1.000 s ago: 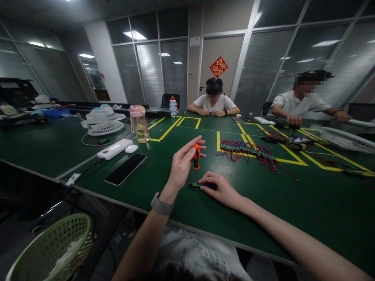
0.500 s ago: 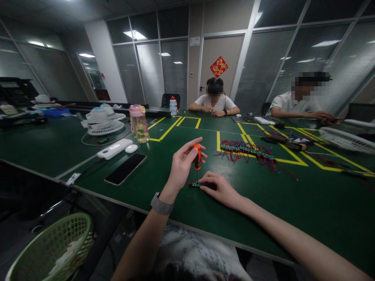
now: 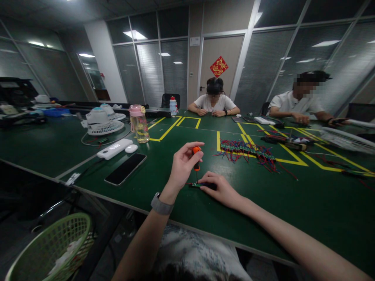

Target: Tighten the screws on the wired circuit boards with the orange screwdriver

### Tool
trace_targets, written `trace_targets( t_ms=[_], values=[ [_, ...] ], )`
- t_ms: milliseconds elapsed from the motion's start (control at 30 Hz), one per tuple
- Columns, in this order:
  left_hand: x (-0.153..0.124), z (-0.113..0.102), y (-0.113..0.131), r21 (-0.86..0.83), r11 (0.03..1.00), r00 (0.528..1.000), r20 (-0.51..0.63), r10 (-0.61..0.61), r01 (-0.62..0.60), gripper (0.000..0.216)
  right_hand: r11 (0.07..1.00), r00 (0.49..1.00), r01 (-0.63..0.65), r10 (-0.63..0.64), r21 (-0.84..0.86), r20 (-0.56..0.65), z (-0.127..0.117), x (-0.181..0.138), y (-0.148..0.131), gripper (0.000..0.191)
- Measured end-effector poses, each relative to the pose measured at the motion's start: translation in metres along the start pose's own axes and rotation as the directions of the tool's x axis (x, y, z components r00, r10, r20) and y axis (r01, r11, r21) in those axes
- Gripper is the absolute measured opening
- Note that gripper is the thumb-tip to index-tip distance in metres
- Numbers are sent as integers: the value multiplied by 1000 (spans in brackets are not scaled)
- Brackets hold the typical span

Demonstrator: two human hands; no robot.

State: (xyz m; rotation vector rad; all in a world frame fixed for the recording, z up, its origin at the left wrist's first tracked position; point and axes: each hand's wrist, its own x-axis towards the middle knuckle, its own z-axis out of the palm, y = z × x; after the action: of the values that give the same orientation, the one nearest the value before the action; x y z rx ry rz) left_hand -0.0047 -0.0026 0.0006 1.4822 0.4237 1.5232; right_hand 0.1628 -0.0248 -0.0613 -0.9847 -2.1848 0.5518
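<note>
An orange and black screwdriver (image 3: 196, 165) stands nearly upright, its handle between the thumb and fingers of my left hand (image 3: 184, 162). The thin shaft runs down to a small green circuit board (image 3: 195, 185) on the table. Whether the tip touches a screw is too small to tell. My right hand (image 3: 218, 188) lies low on the table, fingers closed on the board's right end and a black part (image 3: 211, 185) beside it. A red wire shows at the board's left end.
Beyond my hands is a row of circuit boards (image 3: 247, 150) with red and blue wires. To the left lie a phone (image 3: 125, 168), a white power strip (image 3: 115, 149), a bottle (image 3: 140, 123) and fans (image 3: 104, 121). A green basket (image 3: 49, 246) stands below the table's edge. Two people sit opposite.
My left thumb and fingers have shifted around the screwdriver handle, which stands a little straighter. My right hand and the board stay put. The person at the right has moved their hands apart.
</note>
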Motion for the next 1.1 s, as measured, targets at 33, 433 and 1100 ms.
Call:
trace_targets(
  t_ms=[33, 433, 1100],
  values=[
    [0, -1, 0, 28, 1000, 1000, -16, 9, -9, 24, 1000, 1000, 0, 0, 2, -1, 0, 0, 0, 18],
    [0, 0, -1, 19, 999, 999, -21, 35, -34, 23, 1000, 1000, -4, 4, 6, 9, -1, 0, -2, 17],
    [1, 1, -2, -105, 994, 999, 33, -6, 9, 30, 1000, 1000, -14, 14, 10, 11, 1, 0, 1, 18]
  ],
)
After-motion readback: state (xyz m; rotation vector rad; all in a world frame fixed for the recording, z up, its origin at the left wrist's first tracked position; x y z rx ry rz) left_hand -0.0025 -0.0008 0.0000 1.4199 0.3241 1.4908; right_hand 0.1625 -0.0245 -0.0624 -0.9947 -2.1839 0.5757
